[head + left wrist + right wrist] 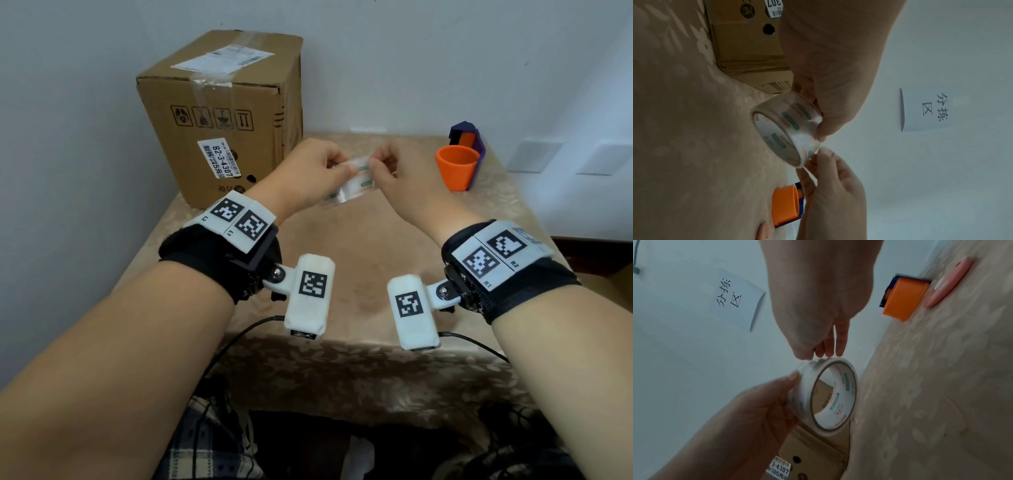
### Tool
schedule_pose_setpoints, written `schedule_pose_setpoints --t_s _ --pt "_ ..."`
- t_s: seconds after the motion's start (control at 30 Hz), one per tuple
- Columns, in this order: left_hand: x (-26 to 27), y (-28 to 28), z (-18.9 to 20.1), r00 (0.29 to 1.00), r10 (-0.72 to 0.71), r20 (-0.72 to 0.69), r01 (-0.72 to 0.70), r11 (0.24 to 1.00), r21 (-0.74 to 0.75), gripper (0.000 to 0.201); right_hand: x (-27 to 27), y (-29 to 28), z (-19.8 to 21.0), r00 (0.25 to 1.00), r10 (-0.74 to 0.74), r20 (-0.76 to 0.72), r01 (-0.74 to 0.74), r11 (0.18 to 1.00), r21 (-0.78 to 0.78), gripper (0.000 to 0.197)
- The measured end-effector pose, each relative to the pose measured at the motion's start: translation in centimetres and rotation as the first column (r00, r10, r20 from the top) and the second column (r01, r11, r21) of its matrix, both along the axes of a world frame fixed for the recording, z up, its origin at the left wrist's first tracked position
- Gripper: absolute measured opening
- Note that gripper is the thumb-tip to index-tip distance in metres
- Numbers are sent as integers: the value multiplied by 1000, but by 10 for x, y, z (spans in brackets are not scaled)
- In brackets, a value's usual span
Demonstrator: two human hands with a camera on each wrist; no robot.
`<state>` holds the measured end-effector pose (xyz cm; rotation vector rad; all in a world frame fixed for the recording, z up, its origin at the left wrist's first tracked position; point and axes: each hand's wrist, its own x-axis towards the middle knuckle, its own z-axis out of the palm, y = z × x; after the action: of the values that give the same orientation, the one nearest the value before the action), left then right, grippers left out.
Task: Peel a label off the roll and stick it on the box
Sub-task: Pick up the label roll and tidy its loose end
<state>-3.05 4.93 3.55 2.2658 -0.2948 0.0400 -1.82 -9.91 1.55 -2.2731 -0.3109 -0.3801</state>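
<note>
Roll: a clear roll [352,183] with green print, held up off the table [342,308] at the centre of the scene, between both hands.
Left hand: the left hand [308,168] comes in from 7 o'clock and grips the roll, thumb [826,129] curled over its outer face and the other fingers hidden behind it.
Right hand: the right hand [397,171] comes in from 5 o'clock, its fingertips [826,154] pressed together in a pinch on the roll's edge; whether a loose end is lifted, I cannot tell.
Box: the brown cardboard box [226,113] stands on the table at 11 o'clock of the hands, taped shut, with a white label [219,158] on its near face.
Cup: an orange cup [457,167] stands at 2 o'clock, just in front of a purple holder [474,133].
Wall: a sheet of paper [929,110] with handwriting is stuck to it.
Table cover: beige cloth with a leaf pattern.
</note>
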Motion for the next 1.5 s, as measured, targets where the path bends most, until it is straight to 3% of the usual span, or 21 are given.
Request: schedule_pose_setpoints --t_s 0.13,0.23,0.3,0.37,0.63,0.7,0.83,0.97,1.07,1.2,1.33,1.5 --pt "2 5 2 1000 18 11 -19 1000 17 26 -2 -1 2 988 82 -129 -83 997 -3 10" --pt "2 4 3 1000 10 19 -11 999 37 24 0 0 2 979 67 -191 -33 984 177 19" --pt "3 2 2 1000 5 30 -7 996 84 25 1 -2 1 967 90 -237 -6 942 335 14" --pt "3 2 0 1000 8 24 -10 997 81 25 0 -5 0 960 130 -247 -23 918 396 17" --pt "-6 7 2 996 -44 -81 32 989 -143 19 6 -10 1 988 24 -154 39 919 392 27" --pt "-5 7 2 995 -67 -67 61 994 -90 15 8 -12 0 988 10 -154 48 931 363 27" --pt "3 3 -4 994 -104 34 98 983 154 6 8 -12 -2 986 -4 -165 51 958 281 29" --pt "12 1 -15 993 -53 105 21 959 282 17 3 -11 8 964 104 -245 -10 933 359 24" --pt "18 0 -21 991 8 135 -47 957 288 22 1 -9 13 959 141 -246 -47 934 354 21" --pt "18 -1 -29 994 63 84 -79 975 207 21 4 -12 5 970 60 -236 22 944 329 23" --pt "16 0 -31 999 16 28 -21 981 192 21 9 -17 -5 967 -28 -255 113 938 326 25" --pt "12 -1 -24 999 -15 -46 20 993 116 20 11 -18 -4 970 -23 -244 107 935 339 26"
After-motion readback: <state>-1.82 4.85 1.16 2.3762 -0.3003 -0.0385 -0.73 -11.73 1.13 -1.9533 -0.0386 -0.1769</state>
